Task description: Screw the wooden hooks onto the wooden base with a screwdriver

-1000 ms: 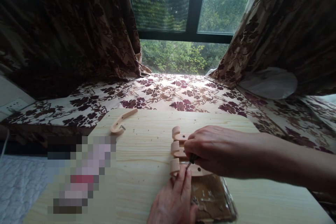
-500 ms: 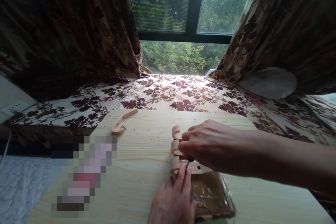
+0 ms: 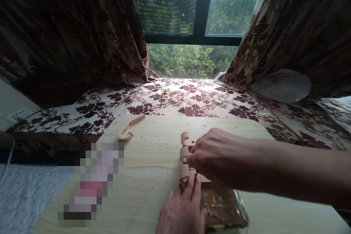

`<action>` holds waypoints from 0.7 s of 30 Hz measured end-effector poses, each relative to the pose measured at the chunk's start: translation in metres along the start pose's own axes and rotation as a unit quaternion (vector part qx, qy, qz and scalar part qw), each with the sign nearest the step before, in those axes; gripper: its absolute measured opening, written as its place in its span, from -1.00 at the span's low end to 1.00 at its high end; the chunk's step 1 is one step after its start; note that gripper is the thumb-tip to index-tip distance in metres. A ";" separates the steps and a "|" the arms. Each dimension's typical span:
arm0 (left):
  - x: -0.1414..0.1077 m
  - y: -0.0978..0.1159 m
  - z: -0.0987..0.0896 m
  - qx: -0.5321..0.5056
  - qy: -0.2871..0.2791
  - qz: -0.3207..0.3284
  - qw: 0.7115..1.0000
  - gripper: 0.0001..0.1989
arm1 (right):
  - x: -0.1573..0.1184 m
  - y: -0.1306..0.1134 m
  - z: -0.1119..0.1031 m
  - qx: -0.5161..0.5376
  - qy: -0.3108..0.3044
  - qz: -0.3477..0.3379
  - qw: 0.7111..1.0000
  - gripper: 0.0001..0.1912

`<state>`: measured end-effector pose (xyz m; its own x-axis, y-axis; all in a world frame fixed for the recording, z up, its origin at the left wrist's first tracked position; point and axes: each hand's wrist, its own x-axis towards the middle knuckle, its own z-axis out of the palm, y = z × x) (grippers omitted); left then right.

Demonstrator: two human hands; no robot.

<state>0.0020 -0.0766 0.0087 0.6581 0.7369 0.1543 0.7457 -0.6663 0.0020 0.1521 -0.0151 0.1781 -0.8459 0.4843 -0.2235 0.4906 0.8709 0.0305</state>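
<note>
Bare tabletop lies open between the loose hook and three hooks.

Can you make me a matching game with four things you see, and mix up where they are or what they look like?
1. lone hook
2. block
3. window
4. left hand

A. between the curtains
B. fingers on the nearest hook
C. by itself on the table
D. brown and shiny

Right pairs: 1-C, 2-D, 3-A, 4-B
</note>
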 end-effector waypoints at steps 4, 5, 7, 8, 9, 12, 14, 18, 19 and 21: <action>0.001 -0.003 0.001 0.021 0.013 0.021 0.999 -0.46 | 0.002 0.001 -0.005 0.007 -0.042 0.103 0.994 -0.88; 0.001 -0.004 0.001 0.024 0.013 0.024 0.999 -0.47 | 0.001 0.000 -0.007 0.007 -0.039 0.117 0.992 -0.89; 0.001 -0.004 0.001 0.027 0.014 0.024 0.999 -0.47 | -0.001 -0.001 -0.010 0.008 -0.034 0.100 0.994 -0.94; 0.001 -0.004 0.001 0.026 0.014 0.023 0.999 -0.47 | -0.002 -0.002 -0.011 0.009 -0.035 0.080 0.996 -0.94; 0.001 -0.004 0.001 0.025 0.014 0.021 0.999 -0.48 | -0.002 -0.002 -0.012 0.011 -0.038 0.060 0.997 -0.92; 0.001 -0.003 0.000 0.025 0.018 0.020 0.999 -0.49 | -0.002 0.000 -0.011 0.015 -0.042 0.015 0.999 -0.87; 0.001 -0.003 0.000 0.029 0.024 0.022 0.999 -0.51 | 0.000 0.003 -0.008 0.020 -0.047 0.009 0.999 -0.88; 0.002 -0.004 0.000 0.033 0.020 0.032 0.999 -0.52 | 0.004 0.005 -0.006 0.033 -0.058 0.115 0.991 -0.86; 0.002 -0.004 -0.001 0.033 0.017 0.031 0.999 -0.52 | 0.004 0.004 -0.006 0.032 -0.055 0.129 0.990 -0.85; 0.002 -0.004 -0.003 0.030 0.014 0.026 0.999 -0.52 | 0.001 0.003 -0.007 0.020 -0.040 0.106 0.993 -0.90</action>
<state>-0.0003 -0.0727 0.0117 0.6935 0.6976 0.1802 0.7160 -0.6951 -0.0649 0.1509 -0.0117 0.1846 -0.7036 0.6470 -0.2938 0.6657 0.7448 0.0461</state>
